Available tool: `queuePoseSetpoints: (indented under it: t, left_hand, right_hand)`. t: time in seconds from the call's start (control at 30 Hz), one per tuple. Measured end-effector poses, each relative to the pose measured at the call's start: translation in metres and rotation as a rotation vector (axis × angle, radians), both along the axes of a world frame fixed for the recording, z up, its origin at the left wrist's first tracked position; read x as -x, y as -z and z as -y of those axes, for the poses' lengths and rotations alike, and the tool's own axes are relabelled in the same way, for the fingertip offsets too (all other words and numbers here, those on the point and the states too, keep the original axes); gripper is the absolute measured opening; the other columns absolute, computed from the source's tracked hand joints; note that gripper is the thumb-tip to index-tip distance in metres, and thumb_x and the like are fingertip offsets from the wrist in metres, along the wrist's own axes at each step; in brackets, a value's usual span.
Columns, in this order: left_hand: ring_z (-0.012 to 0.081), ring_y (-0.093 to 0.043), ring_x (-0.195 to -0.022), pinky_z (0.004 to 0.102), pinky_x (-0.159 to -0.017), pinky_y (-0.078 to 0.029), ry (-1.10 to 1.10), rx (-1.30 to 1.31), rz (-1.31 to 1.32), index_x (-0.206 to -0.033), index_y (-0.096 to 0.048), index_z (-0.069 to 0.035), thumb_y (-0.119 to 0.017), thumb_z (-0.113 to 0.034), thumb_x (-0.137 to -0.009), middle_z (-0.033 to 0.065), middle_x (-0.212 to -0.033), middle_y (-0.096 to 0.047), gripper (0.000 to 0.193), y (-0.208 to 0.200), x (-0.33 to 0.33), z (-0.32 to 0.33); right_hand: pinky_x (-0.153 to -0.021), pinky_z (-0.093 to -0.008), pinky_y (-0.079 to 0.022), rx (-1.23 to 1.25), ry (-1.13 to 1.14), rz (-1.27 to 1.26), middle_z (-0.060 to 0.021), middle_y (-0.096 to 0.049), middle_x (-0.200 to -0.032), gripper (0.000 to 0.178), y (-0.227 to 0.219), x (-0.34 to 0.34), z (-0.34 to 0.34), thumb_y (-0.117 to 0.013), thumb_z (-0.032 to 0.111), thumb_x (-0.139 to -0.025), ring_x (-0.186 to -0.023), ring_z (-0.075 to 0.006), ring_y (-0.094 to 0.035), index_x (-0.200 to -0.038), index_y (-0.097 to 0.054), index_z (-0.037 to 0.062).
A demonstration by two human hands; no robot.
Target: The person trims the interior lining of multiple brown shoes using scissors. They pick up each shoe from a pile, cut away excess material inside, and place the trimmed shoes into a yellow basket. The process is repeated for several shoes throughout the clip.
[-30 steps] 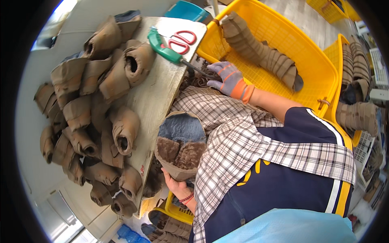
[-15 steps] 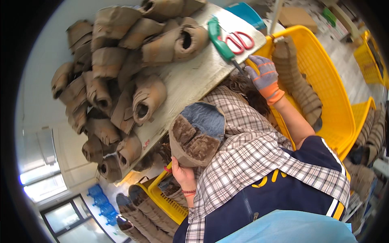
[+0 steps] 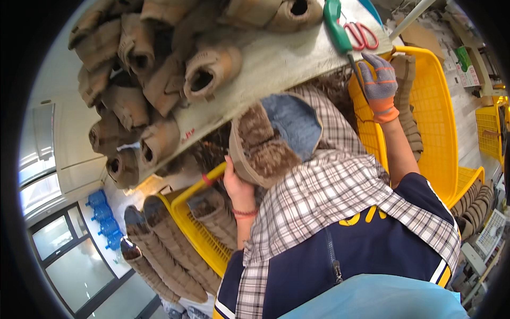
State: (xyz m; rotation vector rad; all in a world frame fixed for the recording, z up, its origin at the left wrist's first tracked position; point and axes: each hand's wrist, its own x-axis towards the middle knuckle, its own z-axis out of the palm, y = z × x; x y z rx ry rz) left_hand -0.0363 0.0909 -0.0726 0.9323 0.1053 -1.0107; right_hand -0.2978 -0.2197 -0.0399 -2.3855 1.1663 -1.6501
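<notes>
My left hand (image 3: 239,190) grips the lower left edge of a brown shoe upper (image 3: 270,160). Brown fur and blue cloth line its inside, which faces up. The piece rests against the checked apron over my lap. My right hand (image 3: 380,87) wears a grey and orange glove and is raised beside the table corner. Its fingers are stretched out and apart, close to the dark cord of a green-handled tool (image 3: 337,27). Red-handled scissors (image 3: 361,36) lie beside that tool on the table.
Many brown shoe uppers (image 3: 212,74) are heaped on the pale table (image 3: 265,66). A yellow basket (image 3: 438,106) with nested uppers stands at my right. Another yellow basket (image 3: 194,234) is at my left, among long rows of nested uppers (image 3: 175,255).
The whole view has shifted, with the table and heap now higher in it. My right hand's fingers have lifted and spread. My left hand keeps its hold on the upper.
</notes>
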Motion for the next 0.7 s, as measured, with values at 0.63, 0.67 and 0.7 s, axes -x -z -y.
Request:
queuePoseSetpoints:
  t: [0.63,0.67,0.7]
  left_hand:
    - [0.0189,-0.046,-0.075,0.0317,-0.073,-0.043,-0.054,0.052,-0.218,-0.101,-0.053,0.005,-0.047,-0.023,-0.098,0.0101,-0.085,-0.052,0.029,0.001,-0.019,-0.004]
    - [0.0204,-0.048,-0.078,0.0327,-0.075,-0.044,-0.029,0.042,-0.229,-0.102,-0.053,0.005,-0.047,-0.023,-0.097,0.0115,-0.087,-0.054,0.03,-0.002,-0.02,-0.004]
    - [0.0219,-0.05,-0.08,0.0338,-0.077,-0.045,0.01,0.031,-0.239,-0.104,-0.053,0.006,-0.048,-0.023,-0.097,0.0129,-0.09,-0.055,0.03,-0.004,-0.02,-0.002]
  right_hand:
    - [-0.09,-0.042,-0.044,-0.208,0.201,-0.798,-0.0194,-0.062,-0.11,0.05,0.067,0.006,0.206,-0.046,0.052,-0.089,-0.104,-0.036,-0.057,-0.112,-0.064,0.0112]
    - [-0.089,-0.0424,-0.045,-0.183,0.233,-0.838,-0.0186,-0.062,-0.109,0.048,0.065,0.005,0.202,-0.047,0.05,-0.089,-0.103,-0.0355,-0.057,-0.116,-0.062,0.0127]
    - [-0.087,-0.0428,-0.046,-0.164,0.279,-0.874,-0.0179,-0.063,-0.108,0.047,0.062,0.009,0.197,-0.047,0.048,-0.089,-0.102,-0.0349,-0.058,-0.119,-0.06,0.0141]
